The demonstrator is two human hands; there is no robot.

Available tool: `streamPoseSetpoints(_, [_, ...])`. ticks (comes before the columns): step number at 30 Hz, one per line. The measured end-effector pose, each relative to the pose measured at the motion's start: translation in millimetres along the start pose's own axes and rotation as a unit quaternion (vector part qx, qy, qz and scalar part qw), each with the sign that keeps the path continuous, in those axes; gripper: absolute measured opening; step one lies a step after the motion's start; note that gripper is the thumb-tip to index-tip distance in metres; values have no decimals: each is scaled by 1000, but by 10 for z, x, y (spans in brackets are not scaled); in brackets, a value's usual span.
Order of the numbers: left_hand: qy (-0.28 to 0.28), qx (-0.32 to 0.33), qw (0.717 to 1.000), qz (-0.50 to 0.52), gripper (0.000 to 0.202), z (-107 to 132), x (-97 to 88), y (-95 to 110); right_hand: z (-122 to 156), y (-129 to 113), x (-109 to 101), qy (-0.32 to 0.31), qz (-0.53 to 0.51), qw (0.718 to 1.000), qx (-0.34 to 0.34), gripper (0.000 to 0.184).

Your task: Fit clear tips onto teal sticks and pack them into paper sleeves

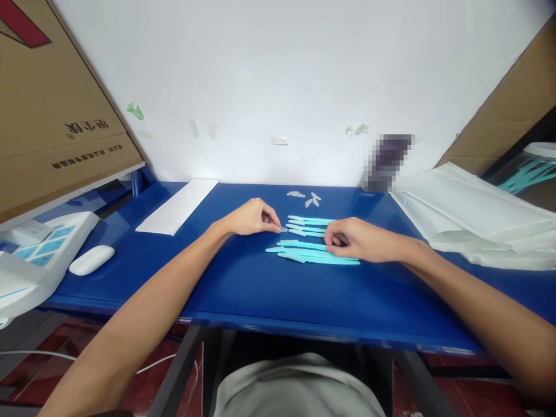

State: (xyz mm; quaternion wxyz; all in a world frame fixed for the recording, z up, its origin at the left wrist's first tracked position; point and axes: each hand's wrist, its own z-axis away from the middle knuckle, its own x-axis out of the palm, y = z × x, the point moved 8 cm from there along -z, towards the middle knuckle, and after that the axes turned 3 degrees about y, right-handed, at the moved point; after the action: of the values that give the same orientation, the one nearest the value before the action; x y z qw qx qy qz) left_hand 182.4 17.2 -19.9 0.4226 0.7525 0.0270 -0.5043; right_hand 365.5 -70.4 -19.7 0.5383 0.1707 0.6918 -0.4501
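Several slim light-blue plastic pieces [310, 226] lie side by side on the blue table [260, 289], with a second group [317, 256] just in front. My left hand [254, 219] is closed in a pinch on a small clear cap [283, 229] at the tip of one piece in the far group. My right hand [358, 238] rests curled on the right ends of the pieces, fingers closed over them. Three small clear caps [306, 198] lie loose farther back.
A white paper strip [178, 205] lies at the back left, a white mouse [91, 259] and a white device [39, 249] at the left edge. Stacked clear bags [473, 223] fill the right side. Cardboard boxes [52, 104] lean on both sides.
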Motion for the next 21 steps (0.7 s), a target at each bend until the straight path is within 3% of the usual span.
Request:
streamPoseSetpoints(3, [-8, 9, 1000, 12, 27, -3, 72, 52, 28, 43, -81, 16, -30, 999, 16, 15])
streamPoseSetpoints(8, [3, 37, 999, 0, 24, -13, 101, 117, 110, 177, -348, 106, -106, 987, 53, 19])
streamPoseSetpoints(13, [-3, 48, 999, -10, 19, -9, 101, 136, 133, 290, -356, 86, -160, 980, 84, 21])
streamPoseSetpoints(17, [19, 47, 998, -25, 17, -15, 75, 116, 109, 332, -392, 120, -71, 988, 63, 33])
streamPoseSetpoints(21, [97, 63, 992, -53, 17, -15, -20, 129, 99, 341, -448, 181, 18, 982, 45, 43])
